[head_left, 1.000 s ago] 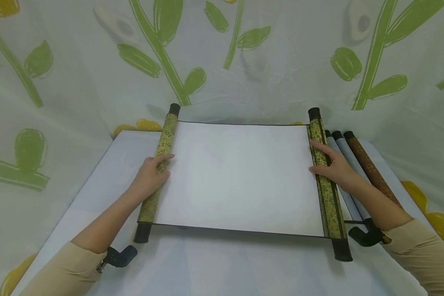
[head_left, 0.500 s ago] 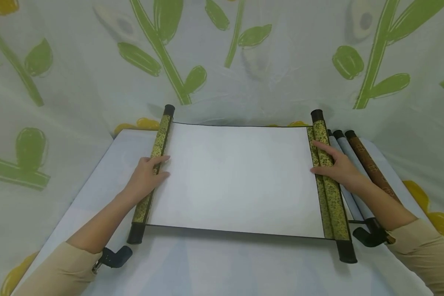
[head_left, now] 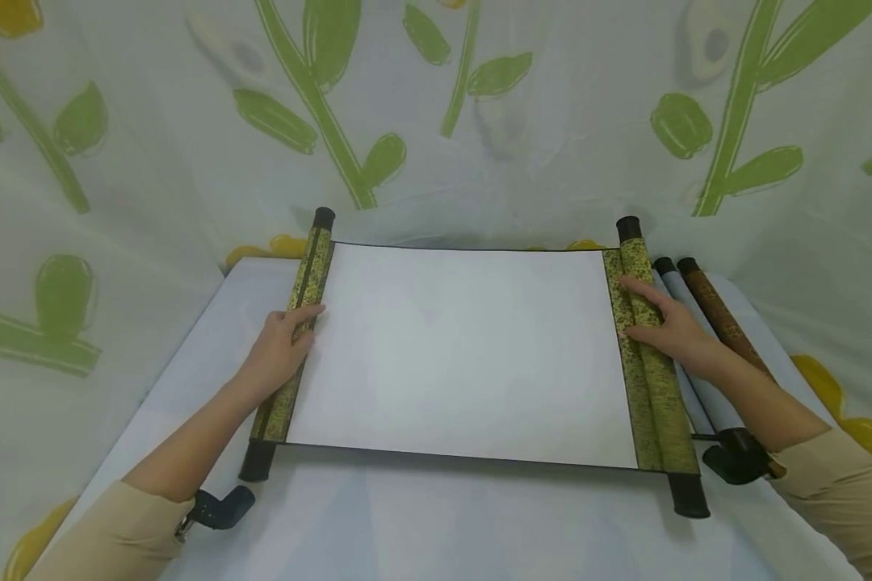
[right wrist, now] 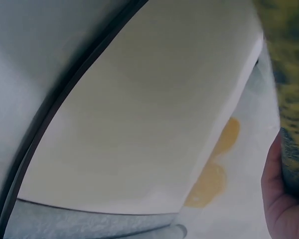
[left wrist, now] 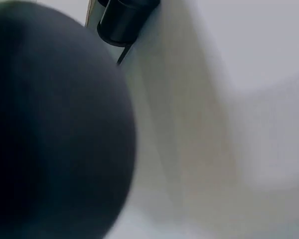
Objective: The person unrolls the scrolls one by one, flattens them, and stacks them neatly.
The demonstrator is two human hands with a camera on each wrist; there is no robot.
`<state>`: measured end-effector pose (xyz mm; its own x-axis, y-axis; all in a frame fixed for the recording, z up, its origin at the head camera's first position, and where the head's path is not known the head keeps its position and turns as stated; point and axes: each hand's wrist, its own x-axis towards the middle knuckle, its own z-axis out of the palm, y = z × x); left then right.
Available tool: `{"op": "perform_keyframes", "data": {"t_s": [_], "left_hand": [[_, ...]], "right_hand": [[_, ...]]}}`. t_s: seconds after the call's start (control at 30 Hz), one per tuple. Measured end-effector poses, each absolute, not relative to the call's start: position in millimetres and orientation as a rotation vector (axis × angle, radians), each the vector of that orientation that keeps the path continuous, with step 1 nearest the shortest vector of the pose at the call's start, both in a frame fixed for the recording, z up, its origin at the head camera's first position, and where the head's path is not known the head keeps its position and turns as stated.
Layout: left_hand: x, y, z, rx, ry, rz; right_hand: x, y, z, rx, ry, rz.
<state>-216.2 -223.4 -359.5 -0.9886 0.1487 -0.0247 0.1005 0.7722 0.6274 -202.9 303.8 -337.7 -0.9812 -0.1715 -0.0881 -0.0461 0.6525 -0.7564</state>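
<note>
A hanging scroll lies stretched between two rods, its blank white sheet bordered by yellow-green patterned fabric. My left hand grips the left scroll rod, thumb and forefinger reaching onto its inner side. Around the right scroll rod curls my right hand, thumb and forefinger toward the sheet. Both rods end in black knobs. In the right wrist view, the patterned rod stands at the right above part of the hand. The left wrist view shows a black knob, while the left hand is hidden.
Beside the right rod lie rolled scrolls, among them a pale blue one and a brown patterned one, partly behind the right forearm. The white table meets a leaf-printed cloth at the back. Black wrist mounts hang at the cuffs.
The left hand and rod have moved left, and the right hand and rod slightly right. More of the patterned border shows beside both rods.
</note>
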Motion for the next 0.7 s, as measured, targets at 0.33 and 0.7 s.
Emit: {"op": "perform_keyframes", "data": {"t_s": [0.33,0.7], "left_hand": [[-217,-228,-361,0.141,2.896,1.006],[-215,-235,-360,0.181,2.911,1.025]], "right_hand": [[-202,310,-338,-0.179,2.671,-1.321],[-201,314,-333,-0.144,2.686,-1.23]]}}
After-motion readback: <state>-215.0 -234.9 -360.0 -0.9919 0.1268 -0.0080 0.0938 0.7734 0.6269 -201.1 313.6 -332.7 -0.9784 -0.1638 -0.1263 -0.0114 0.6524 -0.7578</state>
